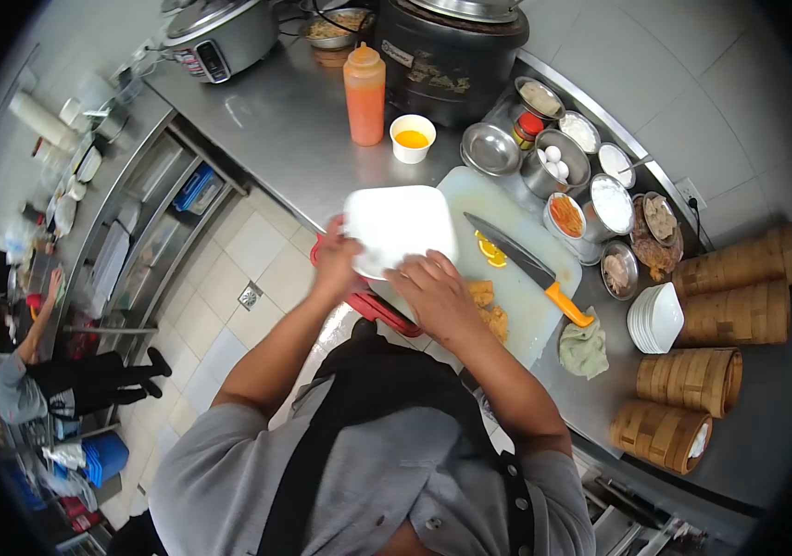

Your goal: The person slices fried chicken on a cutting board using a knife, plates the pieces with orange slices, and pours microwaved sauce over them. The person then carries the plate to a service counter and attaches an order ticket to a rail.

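Note:
A white square plate (400, 221) is held up over the left edge of the cutting board (468, 190). My left hand (335, 261) grips its left side, fingers partly under the rim. At its near edge is my right hand (433, 285), fingers closed around the rim; some fingertips are hidden. Golden fried pieces (490, 320) lie on the board beside my right wrist. A knife (521, 259) with an orange handle rests across the board, next to a cut orange slice (490, 250). Just off the board sits a folded green cloth (583, 349).
An orange squeeze bottle (364, 97) and a cup of yellow liquid (412, 139) stand behind the plate. Ingredient bowls (612, 204), stacked white dishes (655, 320) and bamboo steamers (734, 312) line the right. A large black pot (442, 65) is at the back. Another person (30, 394) works at left.

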The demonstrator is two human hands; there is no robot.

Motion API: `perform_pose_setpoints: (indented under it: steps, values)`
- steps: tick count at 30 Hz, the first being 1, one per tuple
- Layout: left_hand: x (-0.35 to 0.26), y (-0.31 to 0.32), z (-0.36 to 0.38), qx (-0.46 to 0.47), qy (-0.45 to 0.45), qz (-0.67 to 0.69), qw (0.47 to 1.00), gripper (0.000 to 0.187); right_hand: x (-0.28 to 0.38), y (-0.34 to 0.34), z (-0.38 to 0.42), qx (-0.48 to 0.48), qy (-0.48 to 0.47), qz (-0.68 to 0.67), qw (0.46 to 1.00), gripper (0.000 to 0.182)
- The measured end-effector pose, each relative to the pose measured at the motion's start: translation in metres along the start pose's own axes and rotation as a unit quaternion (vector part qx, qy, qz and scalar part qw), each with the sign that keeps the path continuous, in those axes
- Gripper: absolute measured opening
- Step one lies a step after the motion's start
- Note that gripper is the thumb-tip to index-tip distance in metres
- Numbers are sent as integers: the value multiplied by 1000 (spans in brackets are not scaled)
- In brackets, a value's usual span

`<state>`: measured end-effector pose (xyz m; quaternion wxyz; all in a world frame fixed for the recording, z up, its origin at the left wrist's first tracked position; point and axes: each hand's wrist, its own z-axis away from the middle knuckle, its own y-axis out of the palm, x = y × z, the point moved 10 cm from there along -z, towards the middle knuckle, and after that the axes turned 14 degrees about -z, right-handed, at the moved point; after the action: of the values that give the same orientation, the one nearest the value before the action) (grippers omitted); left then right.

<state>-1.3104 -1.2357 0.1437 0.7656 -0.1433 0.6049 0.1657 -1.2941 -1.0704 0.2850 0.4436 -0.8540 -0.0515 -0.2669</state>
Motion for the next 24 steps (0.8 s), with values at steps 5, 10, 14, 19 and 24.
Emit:
perform_pose_setpoints:
  steps: [5,10,14,19,24]
  values:
    - [33,-111,-74,-109,-26,-21,994,58,-144,-85,92,-206,267,38,941,26]
    - [57,-125,-126,-117,-51,-39,991,57,-235,-109,230,-51,493,197,846,37]
    - [47,-109,-142,-92,-42,-135,986,57,-253,-94,244,34,512,203,834,42]
    - [26,-112,-136,-187,23,-307,933,59,-204,-107,209,-20,408,182,895,42]
    - [-38,-4,-49,-26,294,-383,875,66,-126,-97,266,-149,527,-101,831,27]
